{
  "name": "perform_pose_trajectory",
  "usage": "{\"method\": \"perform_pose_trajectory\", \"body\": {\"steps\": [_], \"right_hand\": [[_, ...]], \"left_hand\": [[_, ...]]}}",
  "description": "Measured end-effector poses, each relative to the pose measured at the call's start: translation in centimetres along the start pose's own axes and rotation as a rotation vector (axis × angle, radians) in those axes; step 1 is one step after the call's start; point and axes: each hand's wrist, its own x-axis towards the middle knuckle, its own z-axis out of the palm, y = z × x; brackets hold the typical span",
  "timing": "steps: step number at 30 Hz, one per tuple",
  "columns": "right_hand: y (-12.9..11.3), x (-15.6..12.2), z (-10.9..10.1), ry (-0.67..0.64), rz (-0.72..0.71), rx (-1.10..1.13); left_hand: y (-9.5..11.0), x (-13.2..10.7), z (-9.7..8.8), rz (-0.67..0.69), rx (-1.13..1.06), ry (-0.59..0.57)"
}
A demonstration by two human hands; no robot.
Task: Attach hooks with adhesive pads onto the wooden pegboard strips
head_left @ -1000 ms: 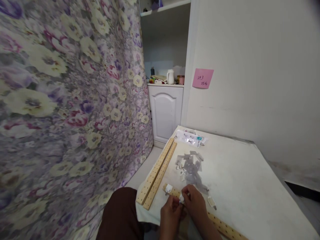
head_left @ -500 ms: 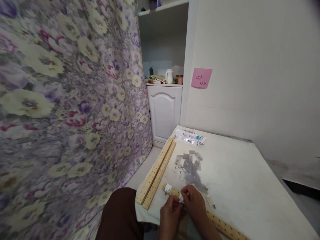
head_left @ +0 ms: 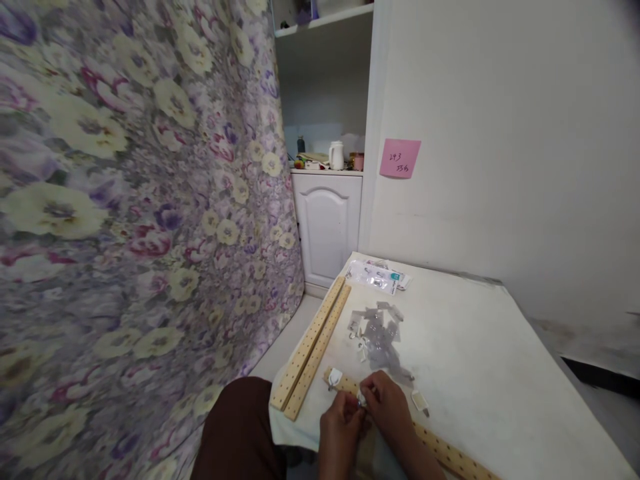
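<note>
Your left hand (head_left: 340,420) and right hand (head_left: 387,397) both pinch 1 small white piece (head_left: 361,399), left fingertips nearer you. It sits at the perforated wooden strip (head_left: 437,445), whose long axis slants far-left to near-right; you can't tell whether they touch.

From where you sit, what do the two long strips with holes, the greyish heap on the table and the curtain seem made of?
Long strips: probably wood with a pale, smooth finish, from the tan colour; I can't make out grain. Greyish heap: perhaps clear plastic, since the pieces look translucent with glints. Curtain: apparently matte, flower-printed cloth, as it hangs in soft folds.
</note>
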Motion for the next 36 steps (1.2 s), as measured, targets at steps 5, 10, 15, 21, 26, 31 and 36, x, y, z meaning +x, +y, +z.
{"method": "perform_pose_trajectory", "body": {"steps": [5,10,15,21,26,31,36], "right_hand": [[-0.1,0.1,-0.4,-0.039,0.028,0.048],[0.2,0.9,-0.4,-0.084,0.096,0.075],[0.6,1.8,-0.3,-0.148,0.168,0.127],[1.0,2.1,0.1,-0.137,0.176,0.142],[0.7,1.8,-0.4,-0.121,0.141,0.159],[0.5,0.9,-2.1,-0.027,0.050,0.132],[0.9,-1.7,-2.1,0.024,-0.268,-0.008]], "left_hand": [[-0.2,0.1,0.0,0.003,-0.023,-0.017],[-0.5,0.2,0.0,0.004,-0.028,-0.009],[0.1,-0.1,0.0,0.019,0.019,0.011],[-0.2,0.0,0.0,0.048,0.017,-0.002],[-0.6,0.2,0.0,0.071,0.020,-0.007],[-0.9,0.1,0.0,0.080,0.024,0.006],[-0.8,-0.1,0.0,0.095,0.019,-0.002]]}}
